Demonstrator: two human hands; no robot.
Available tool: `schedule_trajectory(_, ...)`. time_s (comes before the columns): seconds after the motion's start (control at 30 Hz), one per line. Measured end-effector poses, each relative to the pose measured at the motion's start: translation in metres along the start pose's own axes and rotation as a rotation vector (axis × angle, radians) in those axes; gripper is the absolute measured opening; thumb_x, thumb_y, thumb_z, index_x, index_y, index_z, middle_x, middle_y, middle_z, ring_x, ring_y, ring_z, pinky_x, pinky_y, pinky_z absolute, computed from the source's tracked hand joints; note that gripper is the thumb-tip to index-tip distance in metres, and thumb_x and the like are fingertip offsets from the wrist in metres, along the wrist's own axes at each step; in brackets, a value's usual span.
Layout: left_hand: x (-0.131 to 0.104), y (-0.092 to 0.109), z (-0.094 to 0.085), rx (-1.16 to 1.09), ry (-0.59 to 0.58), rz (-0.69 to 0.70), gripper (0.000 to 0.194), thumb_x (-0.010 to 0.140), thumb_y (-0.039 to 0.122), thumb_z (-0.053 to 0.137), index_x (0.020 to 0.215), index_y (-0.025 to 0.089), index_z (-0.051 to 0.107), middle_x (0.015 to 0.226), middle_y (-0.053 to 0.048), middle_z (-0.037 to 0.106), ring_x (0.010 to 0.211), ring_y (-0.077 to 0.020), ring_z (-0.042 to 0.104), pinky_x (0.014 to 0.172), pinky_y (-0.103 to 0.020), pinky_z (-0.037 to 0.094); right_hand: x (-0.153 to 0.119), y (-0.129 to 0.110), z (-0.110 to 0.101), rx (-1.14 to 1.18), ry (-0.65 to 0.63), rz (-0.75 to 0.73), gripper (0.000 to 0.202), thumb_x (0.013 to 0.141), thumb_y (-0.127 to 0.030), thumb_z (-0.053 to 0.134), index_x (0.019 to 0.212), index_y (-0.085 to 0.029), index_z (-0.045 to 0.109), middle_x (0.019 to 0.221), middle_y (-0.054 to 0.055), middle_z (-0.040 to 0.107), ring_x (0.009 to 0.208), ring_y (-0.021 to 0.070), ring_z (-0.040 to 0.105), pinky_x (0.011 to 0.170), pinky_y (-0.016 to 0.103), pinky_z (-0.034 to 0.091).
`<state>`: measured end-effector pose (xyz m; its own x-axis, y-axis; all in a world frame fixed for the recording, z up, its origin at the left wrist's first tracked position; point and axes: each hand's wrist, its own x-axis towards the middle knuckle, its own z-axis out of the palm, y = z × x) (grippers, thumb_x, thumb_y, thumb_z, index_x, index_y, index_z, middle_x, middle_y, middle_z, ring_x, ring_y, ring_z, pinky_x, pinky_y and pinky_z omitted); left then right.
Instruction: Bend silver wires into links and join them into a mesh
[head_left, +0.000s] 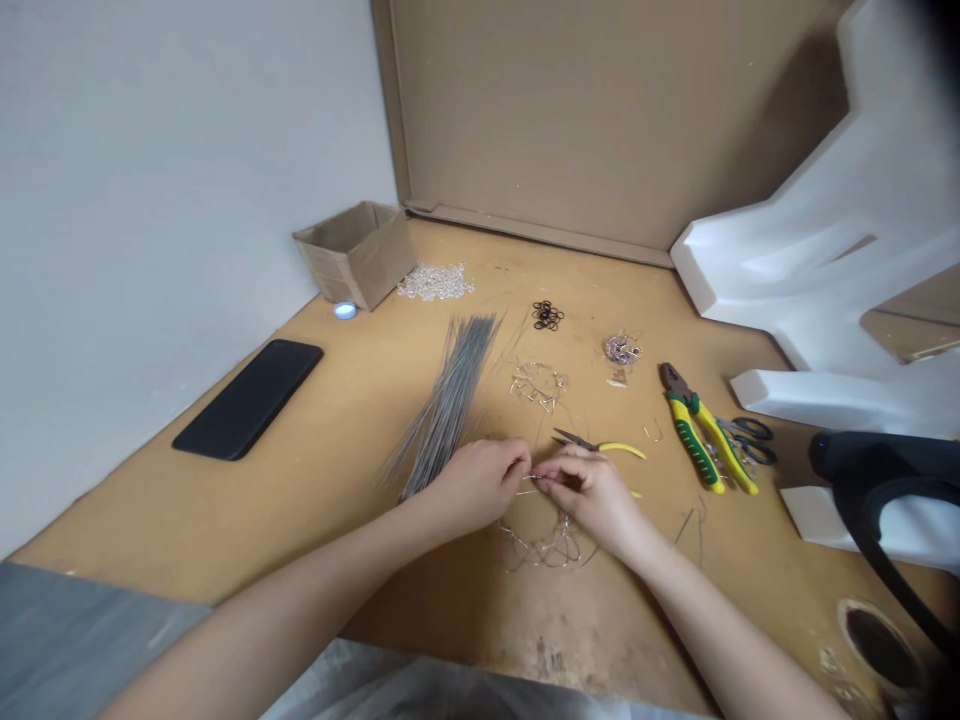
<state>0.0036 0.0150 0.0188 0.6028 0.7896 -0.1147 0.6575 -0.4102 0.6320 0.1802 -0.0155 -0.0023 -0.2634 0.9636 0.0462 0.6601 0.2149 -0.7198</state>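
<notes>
Between my fingertips, low over the wooden table, stretches a thin silver wire (531, 478). My left hand (487, 478) is closed, pinching near one end of it. My right hand (596, 492) pinches the other side with thumb and forefinger. Just below the hands, a loose tangle of bent wire (551, 552) lies on the table; whether it joins the held wire I cannot tell. Small yellow-handled needle-nose pliers (619, 449) rest behind my right hand, partly covered by it. Left of them, a bundle of straight grey wires (454, 390) reaches behind my left forearm.
Farther back are a ring of wire pieces (538, 384), black rings (547, 316), a small wire heap (622, 348) and clear beads (436, 281) by a cardboard box (375, 255). Combination pliers (697, 435) and scissors (750, 437) lie right; a phone (249, 400) lies left.
</notes>
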Motion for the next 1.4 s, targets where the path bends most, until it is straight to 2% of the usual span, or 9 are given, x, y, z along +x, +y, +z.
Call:
schedule_trajectory(0.17,-0.003,0.005,-0.003,0.020,-0.002,-0.013,0.019,0.084,0.019,0.035,0.074,0.017,0.051,0.066,0.000,0.058,0.059,-0.0120,0.052,0.053,-0.020,0.032,0.000,0.004,0.001,0.088,0.002,0.034,0.012,0.075,-0.020,0.058,0.079,-0.018,0.069,0.072,0.004,0.065,0.064,0.0134,0.058,0.062,0.025,0.045)
schedule_trajectory(0.37,-0.004,0.006,-0.002,0.033,0.041,0.014,0.016,0.084,0.018,0.037,0.073,0.018,0.048,0.067,0.000,0.055,0.063,-0.0128,0.052,0.056,-0.021,0.032,0.002,0.002,-0.003,0.206,-0.007,0.091,0.011,0.072,-0.023,0.060,0.077,-0.017,0.069,0.073,0.004,0.068,0.065,0.0145,0.061,0.063,0.026,0.047)
schedule_trajectory(0.73,-0.009,0.009,0.002,0.091,0.099,0.081,0.021,0.087,0.021,0.034,0.078,0.017,0.052,0.069,-0.002,0.055,0.067,-0.0147,0.051,0.059,-0.024,0.033,-0.001,-0.005,-0.008,0.400,-0.059,0.301,0.017,0.068,-0.028,0.062,0.075,-0.015,0.070,0.074,0.005,0.071,0.066,0.0155,0.063,0.065,0.026,0.049)
schedule_trajectory(1.4,-0.012,0.013,0.003,0.159,0.106,0.114,0.020,0.087,0.021,0.032,0.076,0.017,0.049,0.068,-0.002,0.053,0.065,-0.0147,0.050,0.057,-0.025,0.031,-0.001,-0.008,-0.016,0.432,-0.093,0.341,0.016,0.068,-0.026,0.060,0.075,-0.016,0.069,0.074,0.003,0.070,0.067,0.0135,0.061,0.067,0.025,0.046)
